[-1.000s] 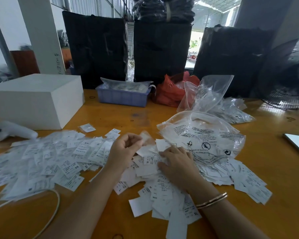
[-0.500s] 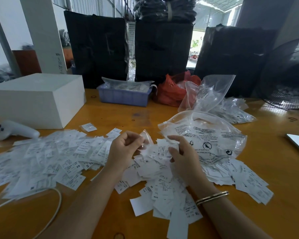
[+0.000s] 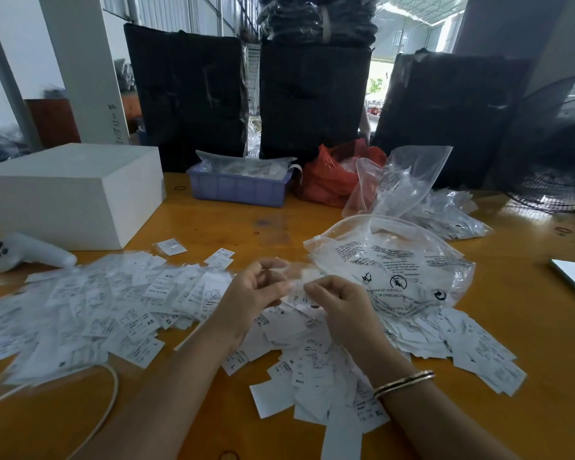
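Note:
My left hand (image 3: 253, 293) and my right hand (image 3: 339, 303) meet above the middle of the table. Between them is a small clear sleeve with a white label (image 3: 301, 277), blurred; the left hand pinches the sleeve and the right hand pinches the label at its edge. Below the hands lies a loose heap of white size labels (image 3: 312, 356). To the left spreads a pile of labels in clear sleeves (image 3: 107, 303). A large clear printed plastic bag (image 3: 395, 267) lies just right of my right hand.
On the orange table (image 3: 528, 410) stand a white box (image 3: 70, 194) at far left, a blue tray (image 3: 239, 187), a red bag (image 3: 332, 177) and more clear bags (image 3: 445, 214). A white handheld tool (image 3: 30, 252) and a cable (image 3: 110, 386) lie at left. Black bundles and a fan (image 3: 561, 161) stand behind.
My right hand lifted off the label heap with a label and came up to the left hand, which kept holding the small clear sleeve.

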A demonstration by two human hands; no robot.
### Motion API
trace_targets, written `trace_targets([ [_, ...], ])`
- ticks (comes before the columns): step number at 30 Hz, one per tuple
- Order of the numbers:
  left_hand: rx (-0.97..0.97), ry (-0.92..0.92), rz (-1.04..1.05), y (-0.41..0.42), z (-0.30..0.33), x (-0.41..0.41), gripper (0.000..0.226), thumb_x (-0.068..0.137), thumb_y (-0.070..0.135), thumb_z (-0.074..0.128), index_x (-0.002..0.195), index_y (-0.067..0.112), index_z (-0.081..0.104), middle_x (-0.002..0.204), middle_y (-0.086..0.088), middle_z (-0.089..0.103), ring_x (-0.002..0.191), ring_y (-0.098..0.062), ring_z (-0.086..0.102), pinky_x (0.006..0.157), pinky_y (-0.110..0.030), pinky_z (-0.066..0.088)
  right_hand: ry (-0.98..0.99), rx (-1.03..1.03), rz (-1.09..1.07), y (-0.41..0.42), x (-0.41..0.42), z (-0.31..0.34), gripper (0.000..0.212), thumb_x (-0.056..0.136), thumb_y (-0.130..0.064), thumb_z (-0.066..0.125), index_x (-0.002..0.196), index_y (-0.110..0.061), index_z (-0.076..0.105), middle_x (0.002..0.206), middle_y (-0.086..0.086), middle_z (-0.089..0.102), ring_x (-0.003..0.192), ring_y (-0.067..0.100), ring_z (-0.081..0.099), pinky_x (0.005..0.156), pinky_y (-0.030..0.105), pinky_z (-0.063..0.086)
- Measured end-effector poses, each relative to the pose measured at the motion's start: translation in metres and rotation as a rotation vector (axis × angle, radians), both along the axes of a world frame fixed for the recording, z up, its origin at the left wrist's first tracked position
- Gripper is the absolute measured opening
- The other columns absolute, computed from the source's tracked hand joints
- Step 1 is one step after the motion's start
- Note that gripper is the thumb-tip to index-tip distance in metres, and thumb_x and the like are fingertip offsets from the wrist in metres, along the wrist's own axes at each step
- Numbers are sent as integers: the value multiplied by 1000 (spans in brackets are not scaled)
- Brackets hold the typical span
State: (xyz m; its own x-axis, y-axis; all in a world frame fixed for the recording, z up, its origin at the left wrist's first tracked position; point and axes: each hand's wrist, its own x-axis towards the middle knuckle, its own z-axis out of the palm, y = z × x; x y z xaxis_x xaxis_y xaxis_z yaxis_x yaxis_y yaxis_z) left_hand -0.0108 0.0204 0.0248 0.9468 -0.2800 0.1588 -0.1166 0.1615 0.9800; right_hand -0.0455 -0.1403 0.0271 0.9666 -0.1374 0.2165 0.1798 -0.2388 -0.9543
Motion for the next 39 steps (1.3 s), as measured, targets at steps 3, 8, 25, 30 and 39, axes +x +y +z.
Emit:
trace_targets([
  [3,84,10,-46,1,2,-3,26,64,43,76,85,28,74,75,8,66,75,-7,61,69,-20,50,-61,-169,-14,3,-1,1,14,78,-29,73,66,-30,65,66,-11,65,61,-5,58,57,10,45],
  [8,158,-42,141,0,0,0,15,76,39,69,74,25,73,68,8,68,63,0,59,62,-15,49,-154,-220,-9,5,-4,4,10,82,-32,66,72,-33,63,75,-9,65,70,3,60,63,15,49],
  [25,-52,63,230,1,5,-1,36,56,58,67,72,27,76,70,6,70,69,-5,62,67,-21,46,-361,258,-36,-2,-17,18,21,87,-3,61,95,-22,61,81,-7,70,65,15,69,59,18,53],
  [30,-24,44,215,1,6,-3,39,54,62,65,70,29,76,69,7,69,67,-2,61,65,-19,47,-392,117,-41,-1,-17,14,21,88,-3,61,93,-24,59,76,8,66,63,10,67,60,15,50],
  [39,-29,40,148,2,5,-3,37,57,58,68,68,23,75,70,6,69,66,-2,62,67,-21,47,-424,-6,-55,-1,-15,9,27,88,-5,61,92,-32,57,72,0,66,66,9,68,57,20,52],
])
